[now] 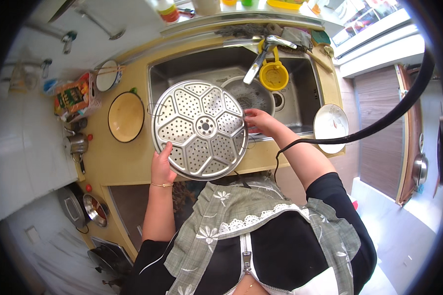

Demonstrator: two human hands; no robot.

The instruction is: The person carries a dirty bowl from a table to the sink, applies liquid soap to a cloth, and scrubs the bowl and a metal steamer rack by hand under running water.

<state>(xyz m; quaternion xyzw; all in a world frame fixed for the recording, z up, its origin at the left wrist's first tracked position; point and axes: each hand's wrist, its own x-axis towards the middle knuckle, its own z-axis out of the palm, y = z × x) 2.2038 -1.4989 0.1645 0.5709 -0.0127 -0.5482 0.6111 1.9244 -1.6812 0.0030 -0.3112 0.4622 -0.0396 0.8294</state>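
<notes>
A round perforated stainless-steel steamer tray point(197, 151) is held over the front left part of the sink, its pierced face up towards me. My left hand point(163, 164) grips its lower left rim, with the thumb on the upper face and the fingers hidden behind. At the right rim are the fingers of my right hand point(260, 121), partly out of sight at the edge. Thin wire handles stick out on both sides of the tray. Beneath my right hand shows a small red thing point(254, 130), too covered to identify. Behind the tray, a round metal basin point(267, 94) with water sits in the sink.
The steel sink point(299, 110) has a chrome faucet point(260, 61) and a yellow strainer point(274, 76) inside. A cream enamel basin point(126, 117) stands left; a white plate point(331, 127) lies right. A black cable point(387, 120) crosses above my right arm. A kettle point(76, 142) stands far left.
</notes>
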